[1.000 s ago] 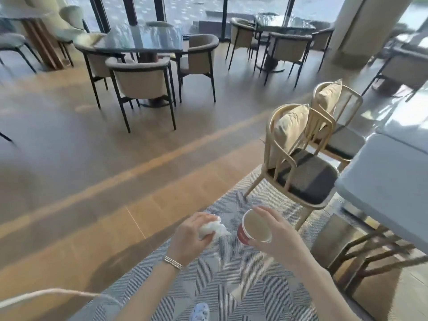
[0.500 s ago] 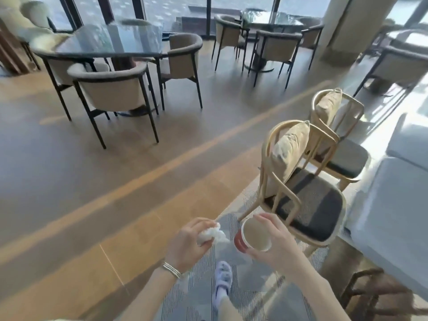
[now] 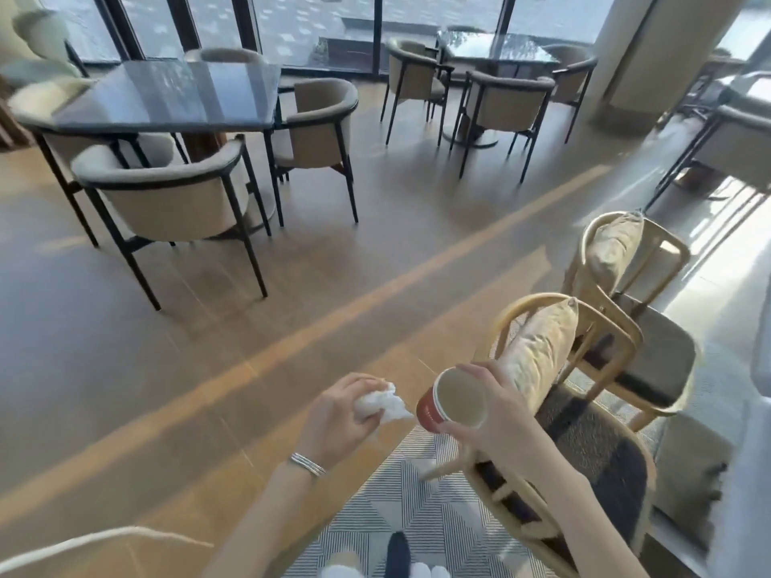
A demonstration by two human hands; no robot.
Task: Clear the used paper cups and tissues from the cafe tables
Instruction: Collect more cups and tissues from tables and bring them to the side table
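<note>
My left hand [image 3: 338, 415] is closed around a crumpled white tissue [image 3: 381, 404], held at waist height over the floor. Just to its right, my right hand [image 3: 496, 419] grips a red paper cup [image 3: 452, 400] with a pale inside, tilted so its open mouth faces me. The cup looks empty. Hands and objects float close together, a small gap between tissue and cup.
A wooden chair with a cushion [image 3: 555, 369] stands right beside my right hand, a second one [image 3: 626, 260] behind it. A dark glass table [image 3: 167, 98] ringed by beige armchairs stands at far left, another table [image 3: 492, 45] by the windows. Open wooden floor lies ahead; a patterned rug [image 3: 417, 506] is underfoot.
I have walked forward off the rug's middle toward the wooden floor; the chairs have slid closer and to the right. Both hands keep the same hold on the tissue and cup.
</note>
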